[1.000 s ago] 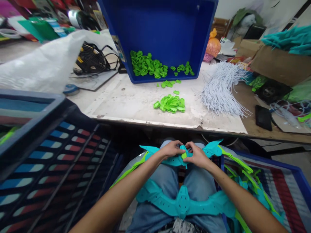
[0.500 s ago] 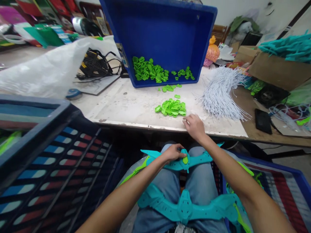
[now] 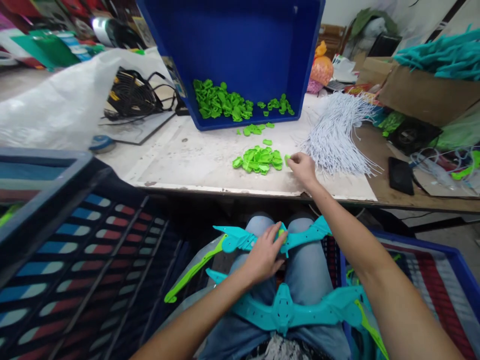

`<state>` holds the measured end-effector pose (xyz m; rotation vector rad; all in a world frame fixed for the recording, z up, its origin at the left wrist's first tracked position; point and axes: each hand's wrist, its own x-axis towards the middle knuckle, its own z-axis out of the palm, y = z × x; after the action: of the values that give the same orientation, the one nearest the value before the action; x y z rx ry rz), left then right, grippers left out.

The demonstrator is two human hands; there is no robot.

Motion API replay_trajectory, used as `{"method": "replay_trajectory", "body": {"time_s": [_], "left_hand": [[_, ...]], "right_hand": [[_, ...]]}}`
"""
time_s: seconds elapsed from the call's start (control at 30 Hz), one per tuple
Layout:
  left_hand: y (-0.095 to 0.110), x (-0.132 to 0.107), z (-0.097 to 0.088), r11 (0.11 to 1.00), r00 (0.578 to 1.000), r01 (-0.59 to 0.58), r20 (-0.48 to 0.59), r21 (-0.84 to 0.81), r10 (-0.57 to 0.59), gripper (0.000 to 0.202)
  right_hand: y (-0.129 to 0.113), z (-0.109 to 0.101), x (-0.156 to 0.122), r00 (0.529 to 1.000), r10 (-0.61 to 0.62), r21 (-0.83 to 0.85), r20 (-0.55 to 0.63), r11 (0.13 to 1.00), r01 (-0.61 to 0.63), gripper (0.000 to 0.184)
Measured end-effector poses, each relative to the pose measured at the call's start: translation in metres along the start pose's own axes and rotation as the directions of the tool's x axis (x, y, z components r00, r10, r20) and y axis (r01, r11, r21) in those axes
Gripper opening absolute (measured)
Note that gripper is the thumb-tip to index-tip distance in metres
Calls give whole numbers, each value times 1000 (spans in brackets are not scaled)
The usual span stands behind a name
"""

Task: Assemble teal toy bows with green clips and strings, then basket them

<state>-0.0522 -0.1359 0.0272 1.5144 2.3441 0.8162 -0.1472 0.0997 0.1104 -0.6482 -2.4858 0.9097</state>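
Note:
My left hand (image 3: 264,255) lies over the middle of a teal plastic bow (image 3: 243,239) across my knees, fingers closed on its grip. A second teal bow (image 3: 285,310) rests lower on my lap. My right hand (image 3: 302,167) reaches onto the table and pinches one small green plastic piece (image 3: 287,159) beside the loose pile of green pieces (image 3: 258,159).
A tilted blue bin (image 3: 240,45) with more green pieces stands behind the pile. A bundle of white cords (image 3: 337,137) lies to the right, then a black phone (image 3: 400,175). Blue crates flank my legs: one left (image 3: 75,240), one right (image 3: 446,280) holding bows.
My right hand left the bow on my lap, reached up to the table and took a green piece at the pile's right edge. My left hand stayed on the bow.

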Motion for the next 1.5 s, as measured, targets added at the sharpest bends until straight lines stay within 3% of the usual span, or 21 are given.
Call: {"method": "replay_trajectory", "body": {"time_s": [0.1,0.17,0.3,0.37,0.43,0.5,0.57,0.67,0.77,0.87,1.07,1.17,1.23,1.37,1.5], "left_hand": [[4,-1,8,974,995,46,81,220,-65,65],[3,9,1,971,988,80,107,226,-107,61],[-3,36,-36,994,972,105,211,19,-107,35],[-7,49,-51,985,934,141,343,-102,-98,25],[-13,58,-59,954,879,201,472,-222,-75,29],[-20,64,-58,906,837,274,543,-322,-60,34],[-25,67,-53,870,819,327,570,-370,-65,37],[-29,70,-45,843,804,371,589,-390,-81,38],[-31,72,-42,826,800,391,594,-405,-87,38],[-33,73,-41,810,796,410,599,-419,-92,39],[-39,75,-40,787,781,407,624,-465,-35,44],[-42,76,-39,784,778,402,628,-473,-21,49],[-45,76,-39,770,782,410,623,-489,-21,55],[-49,76,-35,735,778,435,628,-521,-15,61],[-51,75,-31,717,778,437,628,-543,2,59]], "right_hand": [[15,-17,-12,988,120,-4,93,993,-120,16],[23,-27,-23,987,126,-39,103,992,-123,16],[32,-41,-37,994,11,-198,106,980,10,10],[36,-45,-38,989,-86,-288,123,950,118,16],[41,-49,-37,972,-179,-298,150,929,218,25],[48,-55,-35,933,-283,-247,224,909,335,34],[54,-62,-33,859,-380,-180,343,871,457,39],[56,-71,-33,740,-475,-112,475,802,587,38],[54,-74,-33,668,-513,-103,539,748,656,32],[57,-73,-30,654,-514,-136,554,720,681,29],[66,-63,-30,650,-638,-98,412,678,728,23],[59,-62,-54,698,-652,-81,297,711,699,19],[53,-60,-86,687,-685,-16,242,705,709,21],[52,-45,-162,622,-734,69,271,660,748,23],[60,-24,-205,667,-686,17,290,701,713,23]]}}
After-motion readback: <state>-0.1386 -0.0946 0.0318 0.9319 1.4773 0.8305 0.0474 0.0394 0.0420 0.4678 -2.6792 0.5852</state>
